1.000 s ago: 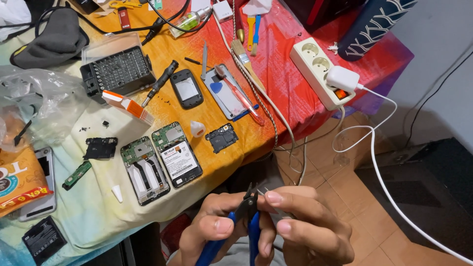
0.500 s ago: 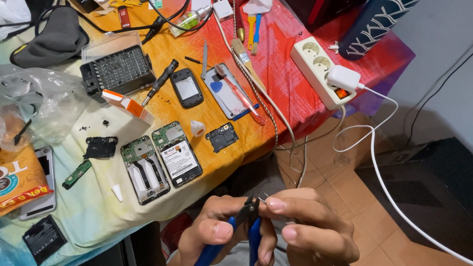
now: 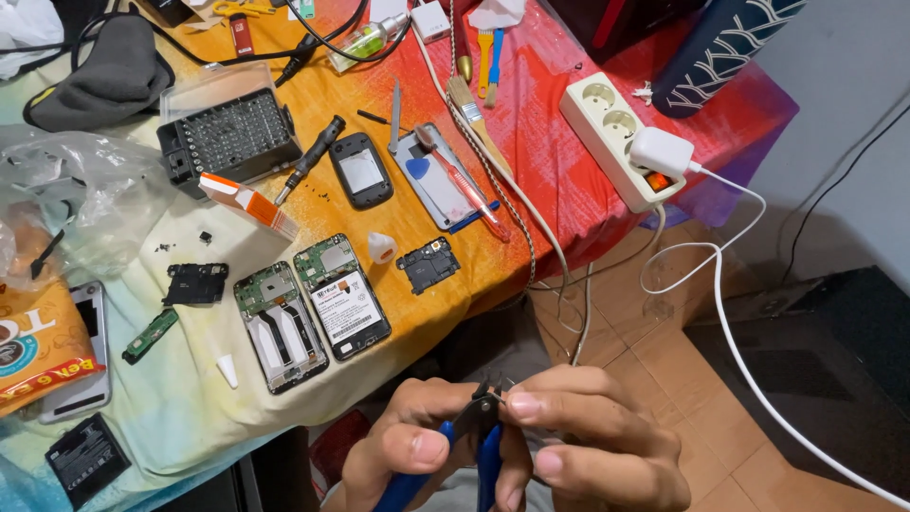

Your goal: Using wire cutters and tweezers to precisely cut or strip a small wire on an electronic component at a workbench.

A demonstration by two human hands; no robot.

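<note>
Down low, the left hand (image 3: 403, 450) is wrapped tight round the blue-handled pliers (image 3: 479, 431), fingers curled. The right hand (image 3: 592, 446) pinches in at the plier tips, perhaps on a tiny part, too small to tell. Beyond, two opened phones (image 3: 308, 308) lie on the table (image 3: 445, 228).

The 2 opened phones (image 3: 311, 311) lie side by side on the tabletop (image 3: 455, 256), near its front edge. Left of the phones lie a small cover plate (image 3: 195, 283) and a narrow circuit strip (image 3: 149, 335). Right of the phones sits a small camera board (image 3: 428, 265). Behind the phones lie a screwdriver (image 3: 309, 158), a bit case (image 3: 226, 139) and a small handset (image 3: 360, 170). Far right of the phones, at the tabletop's edge, rests a power strip (image 3: 614, 136). In front of the phones, off the tabletop, the left hand (image 3: 403, 450) and right hand (image 3: 592, 446) meet around pliers (image 3: 483, 431).
</note>
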